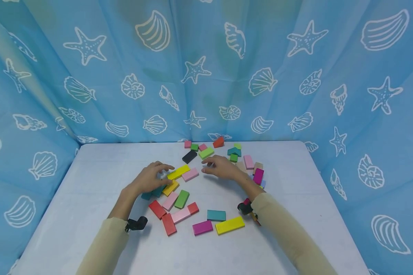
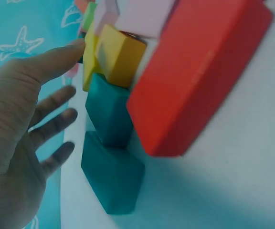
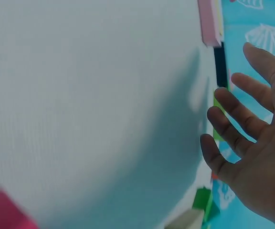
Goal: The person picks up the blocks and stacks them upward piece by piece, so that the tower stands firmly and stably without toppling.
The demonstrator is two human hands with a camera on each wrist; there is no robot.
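Coloured blocks lie about the white table. My left hand [image 1: 151,178], fingers spread and nothing held, hovers beside a yellow block [image 1: 179,172] and an orange-yellow block [image 1: 171,187]. Two teal blocks [image 2: 112,174] lie below that hand, partly hidden by it in the head view. A large red block [image 2: 195,81] shows close in the left wrist view. My right hand [image 1: 221,167] hangs above the table with loosely bent, empty fingers. Nearest to it are a light pink block [image 1: 190,174] and a lime block [image 1: 206,153]; a black block [image 1: 189,156] lies farther left.
In front lie a magenta block [image 1: 202,228], a long yellow block [image 1: 230,225] and a teal block [image 1: 216,215]. More blocks, among them a pink block [image 1: 248,162], cluster beside the right forearm. A blue shell-print curtain [image 1: 206,95] hangs behind the table [image 1: 96,164].
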